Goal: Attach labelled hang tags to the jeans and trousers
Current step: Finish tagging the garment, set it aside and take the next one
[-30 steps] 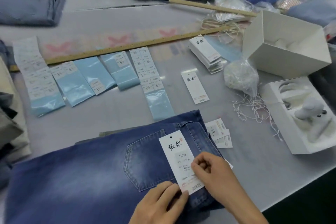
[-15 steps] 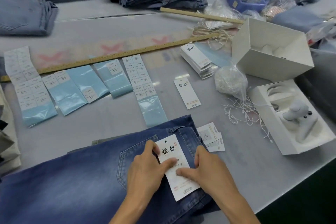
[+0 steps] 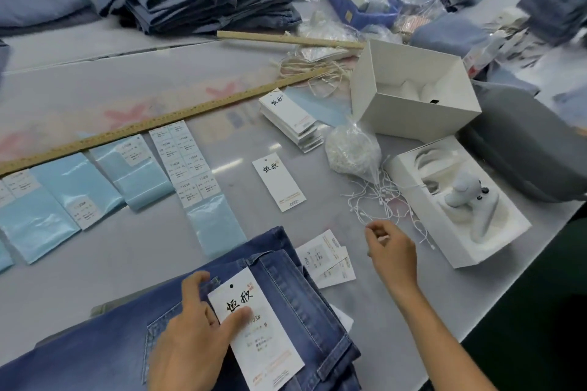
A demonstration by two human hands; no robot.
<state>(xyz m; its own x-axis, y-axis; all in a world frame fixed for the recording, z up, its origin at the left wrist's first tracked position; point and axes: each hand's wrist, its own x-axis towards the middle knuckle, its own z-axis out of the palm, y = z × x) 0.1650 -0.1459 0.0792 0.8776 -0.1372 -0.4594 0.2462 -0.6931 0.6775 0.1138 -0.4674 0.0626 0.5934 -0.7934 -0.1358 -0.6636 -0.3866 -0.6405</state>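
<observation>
The step in hand looks like fetching a string to tie a labelled tag onto the jeans. The folded jeans (image 3: 286, 311) lie at the near edge of the tabletop (image 3: 127, 263), and a white hang tag (image 3: 263, 336) with a punched hole at its far end rests on them near the waistband. The left hand (image 3: 193, 336) pins that tag down, thumb pressed on its face and fingers lying over its left edge against the denim. The right hand (image 3: 392, 251) hovers to the right, just near the loose white strings (image 3: 378, 200) that spill from a clear bag (image 3: 352, 152); its fingers are curled toward the thumb, but whether they already pinch a string I cannot tell.

The next move probably calls for 1 string drawn free of the tangle, its end fed through the tag's hole and then through a belt loop on the jeans. The strings are thin and knotted together, so several may lift at once.
</observation>
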